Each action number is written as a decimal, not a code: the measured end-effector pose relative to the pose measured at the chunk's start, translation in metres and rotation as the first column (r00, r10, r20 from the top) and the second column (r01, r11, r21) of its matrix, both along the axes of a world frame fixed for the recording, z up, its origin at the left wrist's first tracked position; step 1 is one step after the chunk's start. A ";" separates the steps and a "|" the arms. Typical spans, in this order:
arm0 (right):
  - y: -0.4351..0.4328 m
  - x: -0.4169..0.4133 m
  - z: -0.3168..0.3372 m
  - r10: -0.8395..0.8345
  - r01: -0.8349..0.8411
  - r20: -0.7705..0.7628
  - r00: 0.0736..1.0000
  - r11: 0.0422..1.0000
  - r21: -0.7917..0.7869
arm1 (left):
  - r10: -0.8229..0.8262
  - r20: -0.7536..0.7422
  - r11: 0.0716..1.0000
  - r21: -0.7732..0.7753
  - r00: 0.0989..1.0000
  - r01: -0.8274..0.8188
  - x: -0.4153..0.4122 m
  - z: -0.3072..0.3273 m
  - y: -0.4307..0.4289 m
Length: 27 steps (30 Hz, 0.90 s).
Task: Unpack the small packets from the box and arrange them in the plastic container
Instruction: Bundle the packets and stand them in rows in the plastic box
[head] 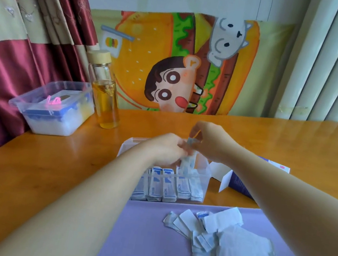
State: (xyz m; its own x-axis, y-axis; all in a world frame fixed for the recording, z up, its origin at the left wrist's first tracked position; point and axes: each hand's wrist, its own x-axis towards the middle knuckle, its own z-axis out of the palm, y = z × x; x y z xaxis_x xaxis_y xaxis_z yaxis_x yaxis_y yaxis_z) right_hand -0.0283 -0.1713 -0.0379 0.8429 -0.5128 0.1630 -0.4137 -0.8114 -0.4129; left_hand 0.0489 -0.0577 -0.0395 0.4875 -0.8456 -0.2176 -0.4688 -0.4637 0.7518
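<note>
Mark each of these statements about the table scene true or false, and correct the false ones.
1. Both hands, left hand and right hand, hold a strip of small white-and-blue packets over the clear plastic container. True.
2. The clear container is empty. False: packets stand in a row inside.
3. The glass bottle with a wooden lid holds amber liquid. True.
4. The loose pile of packets lies on bare wood. False: it lies on a purple mat.

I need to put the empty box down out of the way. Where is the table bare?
Bare wood lies left of the clear container, down to the mat, and far right beyond the box. Crowded: the far-left corner with tub and bottle, and the mat's right side under loose packets.
</note>
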 end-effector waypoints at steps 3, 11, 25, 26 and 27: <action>-0.002 0.003 -0.010 0.017 -0.027 -0.146 0.989 0.997 -0.073 | 0.008 -0.079 0.995 0.104 0.997 0.000 0.003 -0.010 -0.010; 0.001 0.005 -0.021 -0.020 -0.141 -0.389 0.921 0.914 -0.381 | 0.029 -0.248 0.980 0.198 0.968 0.022 0.001 -0.027 -0.025; 0.000 -0.014 -0.011 0.002 -0.076 -0.196 0.981 0.926 -0.370 | 0.079 -0.201 0.967 0.253 0.976 -0.026 0.001 -0.020 -0.028; -0.001 -0.017 -0.010 -0.004 -0.065 -0.185 0.983 0.930 -0.363 | 0.085 -0.192 0.968 0.250 0.978 -0.035 0.000 -0.018 -0.028; -0.001 -0.021 -0.009 -0.007 -0.051 -0.162 0.987 0.935 -0.350 | 0.082 -0.171 0.970 0.238 0.982 -0.039 0.000 -0.016 -0.027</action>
State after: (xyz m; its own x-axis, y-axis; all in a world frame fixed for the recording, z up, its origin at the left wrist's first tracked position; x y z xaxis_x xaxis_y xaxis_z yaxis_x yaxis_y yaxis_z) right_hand -0.0493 -0.1721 -0.0469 0.8831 -0.4274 0.1937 -0.4301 -0.9023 -0.0296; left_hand 0.0485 -0.0852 -0.0556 0.4715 -0.7312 -0.4930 -0.3022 -0.6591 0.6886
